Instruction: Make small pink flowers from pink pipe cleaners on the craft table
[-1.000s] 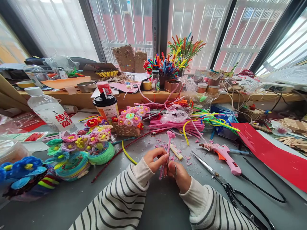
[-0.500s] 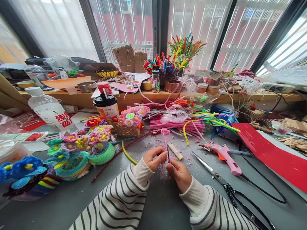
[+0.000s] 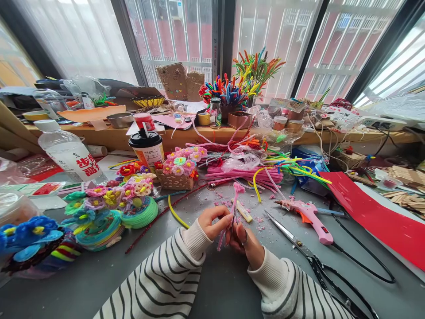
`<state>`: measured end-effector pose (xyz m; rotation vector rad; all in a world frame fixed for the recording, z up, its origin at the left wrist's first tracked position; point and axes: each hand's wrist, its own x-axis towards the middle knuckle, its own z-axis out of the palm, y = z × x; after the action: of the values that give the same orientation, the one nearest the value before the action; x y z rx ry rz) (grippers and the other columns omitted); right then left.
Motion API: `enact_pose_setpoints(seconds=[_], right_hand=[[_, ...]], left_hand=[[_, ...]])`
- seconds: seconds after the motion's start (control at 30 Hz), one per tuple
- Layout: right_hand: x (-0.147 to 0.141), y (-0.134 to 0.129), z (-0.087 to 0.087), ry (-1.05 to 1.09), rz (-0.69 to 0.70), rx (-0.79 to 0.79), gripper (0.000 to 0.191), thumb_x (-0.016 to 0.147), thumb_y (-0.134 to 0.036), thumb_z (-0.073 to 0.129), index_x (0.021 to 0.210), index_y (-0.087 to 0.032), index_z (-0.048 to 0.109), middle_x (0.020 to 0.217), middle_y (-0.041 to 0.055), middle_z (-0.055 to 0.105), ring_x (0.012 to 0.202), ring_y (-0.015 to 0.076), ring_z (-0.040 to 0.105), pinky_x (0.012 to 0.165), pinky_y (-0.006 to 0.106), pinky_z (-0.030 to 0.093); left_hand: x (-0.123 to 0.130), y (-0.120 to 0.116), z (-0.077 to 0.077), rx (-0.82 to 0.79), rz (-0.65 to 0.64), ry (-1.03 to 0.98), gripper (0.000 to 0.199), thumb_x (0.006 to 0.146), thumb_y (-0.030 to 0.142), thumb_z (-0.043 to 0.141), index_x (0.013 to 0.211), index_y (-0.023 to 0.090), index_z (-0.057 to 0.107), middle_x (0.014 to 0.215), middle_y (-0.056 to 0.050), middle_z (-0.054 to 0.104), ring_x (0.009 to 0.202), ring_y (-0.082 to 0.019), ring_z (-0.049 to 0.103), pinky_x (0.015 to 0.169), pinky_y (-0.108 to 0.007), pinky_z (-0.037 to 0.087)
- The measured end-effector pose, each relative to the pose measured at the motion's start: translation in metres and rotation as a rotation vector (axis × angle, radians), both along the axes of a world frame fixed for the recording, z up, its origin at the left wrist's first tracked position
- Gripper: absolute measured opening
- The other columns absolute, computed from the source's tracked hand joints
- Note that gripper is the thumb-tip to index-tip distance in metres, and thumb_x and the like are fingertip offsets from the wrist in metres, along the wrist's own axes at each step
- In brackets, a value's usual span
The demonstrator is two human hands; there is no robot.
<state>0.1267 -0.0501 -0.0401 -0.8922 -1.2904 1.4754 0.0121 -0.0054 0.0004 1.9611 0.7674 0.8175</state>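
My left hand (image 3: 214, 223) pinches the stem of a pink pipe-cleaner flower (image 3: 238, 188), its fuzzy head leaning slightly right above my fingers. The stem's loose end hangs down below them. Close beside it on the right, my right hand (image 3: 247, 243) is closed on a small dark, thin tool, mostly hidden between the fingers, whose narrow blades meet the stem. Behind the hands a pale yellow stick (image 3: 244, 212) lies on the grey table (image 3: 219, 290) among pink fluff bits.
Large scissors (image 3: 300, 243) and a pink glue gun (image 3: 312, 217) lie on the right. Finished flower pots (image 3: 139, 212) stand left, near a cup (image 3: 146, 148) and bottle (image 3: 71, 153). Pink pipe cleaners (image 3: 245, 175) lie behind; red sheet (image 3: 375, 212) far right.
The pink flower has tilted to the right, and its lower end has swung left. My right hand has turned and its fingers have shifted slightly left.
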Motion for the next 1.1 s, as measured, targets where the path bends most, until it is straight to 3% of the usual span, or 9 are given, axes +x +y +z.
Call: enact_pose_setpoints(seconds=[0.33, 0.53, 0.77, 1.1], right_hand=[[0.0022, -0.0016, -0.0056, -0.149, -0.17, 0.053, 0.048, 0.064, -0.062, 0.036, 0.052, -0.015, 0.043, 0.042, -0.0052, 0.031, 0.037, 0.0055, 0.024, 0.037, 0.021, 0.017], [0.0035, -0.0016, -0.0024, -0.165, -0.147, 0.071, 0.046, 0.063, -0.06, 0.038, 0.052, -0.016, 0.042, 0.043, -0.0057, 0.031, 0.037, 0.0054, 0.025, 0.036, 0.02, 0.018], [-0.0015, -0.0038, -0.0019, -0.016, -0.037, 0.024, 0.056, 0.061, -0.068, 0.027, 0.053, -0.015, 0.044, 0.038, -0.0083, 0.023, 0.032, 0.0037, 0.018, 0.031, 0.019, 0.015], [0.0011, -0.0013, -0.0085, -0.042, -0.117, 0.101, 0.051, 0.065, -0.064, 0.029, 0.053, -0.016, 0.042, 0.04, -0.0073, 0.024, 0.035, 0.0046, 0.02, 0.033, 0.019, 0.016]], left_hand=[[0.001, 0.0001, 0.0, 0.028, -0.001, 0.038, 0.025, 0.073, 0.027, 0.038, 0.052, 0.014, 0.044, 0.048, 0.003, 0.041, 0.048, -0.007, 0.038, 0.05, -0.019, 0.032], [0.0017, -0.0006, 0.0004, 0.005, -0.013, -0.002, 0.027, 0.073, 0.029, 0.037, 0.053, 0.013, 0.045, 0.049, 0.002, 0.043, 0.048, -0.007, 0.039, 0.05, -0.019, 0.033], [-0.0007, -0.0004, 0.0018, 0.009, 0.011, -0.021, 0.026, 0.073, 0.028, 0.038, 0.053, 0.013, 0.046, 0.05, 0.002, 0.043, 0.049, -0.007, 0.039, 0.051, -0.019, 0.033], [0.0007, -0.0031, 0.0036, -0.001, -0.105, -0.01, 0.028, 0.074, 0.028, 0.036, 0.052, 0.014, 0.046, 0.043, 0.001, 0.048, 0.045, -0.007, 0.041, 0.05, -0.019, 0.034]])
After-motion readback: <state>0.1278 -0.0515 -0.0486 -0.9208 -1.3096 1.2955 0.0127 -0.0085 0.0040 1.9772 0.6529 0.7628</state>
